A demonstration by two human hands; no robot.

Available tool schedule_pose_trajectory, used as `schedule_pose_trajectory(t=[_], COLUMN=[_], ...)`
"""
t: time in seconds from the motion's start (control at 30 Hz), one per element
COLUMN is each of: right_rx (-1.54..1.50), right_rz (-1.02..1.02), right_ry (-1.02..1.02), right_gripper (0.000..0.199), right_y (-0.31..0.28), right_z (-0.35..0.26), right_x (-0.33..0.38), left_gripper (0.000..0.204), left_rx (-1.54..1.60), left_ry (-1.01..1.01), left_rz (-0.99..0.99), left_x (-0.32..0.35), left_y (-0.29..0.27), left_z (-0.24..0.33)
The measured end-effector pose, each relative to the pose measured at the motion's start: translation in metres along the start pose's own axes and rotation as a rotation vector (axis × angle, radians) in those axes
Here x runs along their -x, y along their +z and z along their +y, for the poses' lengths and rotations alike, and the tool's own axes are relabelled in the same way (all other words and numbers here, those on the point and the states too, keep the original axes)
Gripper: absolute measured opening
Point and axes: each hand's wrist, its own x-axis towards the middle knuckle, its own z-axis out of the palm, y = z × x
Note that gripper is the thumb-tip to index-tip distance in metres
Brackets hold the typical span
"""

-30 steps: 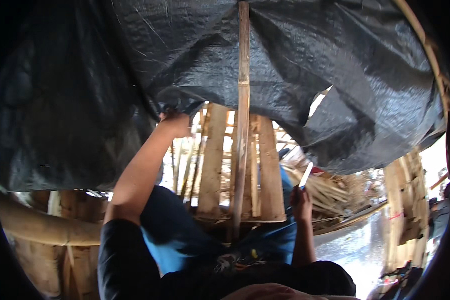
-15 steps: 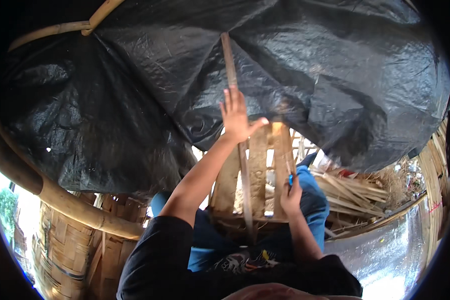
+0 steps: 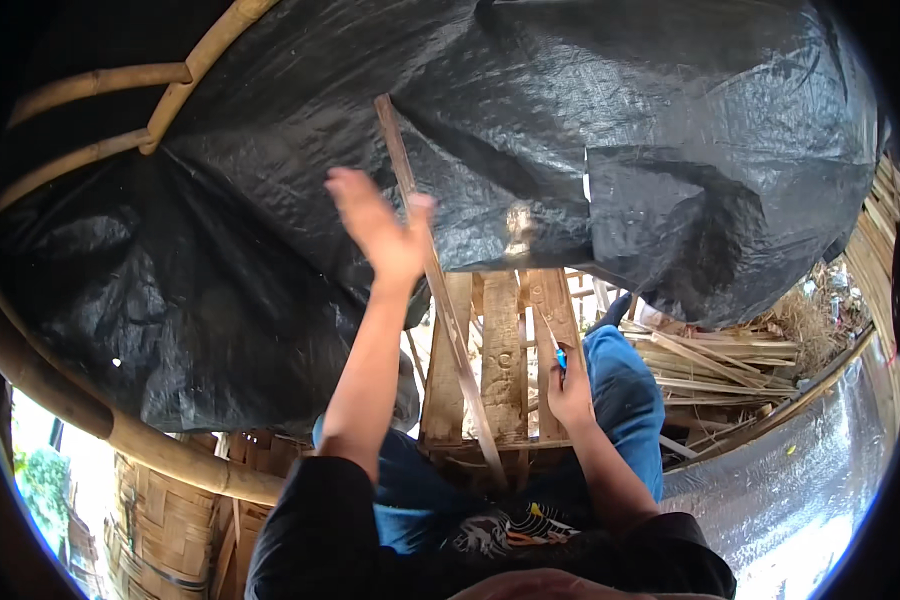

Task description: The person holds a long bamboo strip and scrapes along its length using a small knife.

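A long, narrow wooden strip [image 3: 456,350] leans up from between my legs, its top end against the black plastic sheet [image 3: 510,90]. My left hand [image 3: 382,238] is raised beside the strip's upper part, fingers spread and slightly blurred, gripping nothing. Its thumb is close to the strip; I cannot tell if they touch. Lower down, my right hand [image 3: 571,398] is closed round a thin-bladed tool with a blue handle [image 3: 561,357]. The slender metal part points up and away over the wooden slats [image 3: 505,350]; its exact kind is unclear.
Bamboo poles [image 3: 170,455] run along the left, above a woven bamboo panel [image 3: 155,515]. A pile of split strips [image 3: 715,360] lies at the right, near a shiny plastic sheet [image 3: 780,490]. My jean-clad legs flank the slats.
My left hand has swung left, coming away from its flat place along the strip. The strip's upper end now leans further left. My right hand still holds the tool, slightly further left and lower.
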Motion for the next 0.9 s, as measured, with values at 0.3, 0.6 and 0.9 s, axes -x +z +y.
schedule_pose_trajectory(t=[0.3,0.6,0.9], right_rx=[-0.077,-0.39,-0.57], right_rz=[0.066,-0.149,-0.135], right_ry=[-0.212,-0.057,-0.378], right_gripper=[0.027,0.012,0.029], right_y=[0.018,0.035,0.127], right_z=[0.002,-0.037,-0.16], right_x=[0.014,-0.012,-0.093], left_gripper=[0.089,0.074,0.032], left_rx=[0.03,0.102,0.558], left_ry=[-0.037,-0.067,-0.183], left_rz=[-0.247,-0.515,-0.369], left_x=[0.043,0.062,0.065], left_y=[0.011,-0.043,-0.068], left_z=[-0.023,-0.011,-0.006])
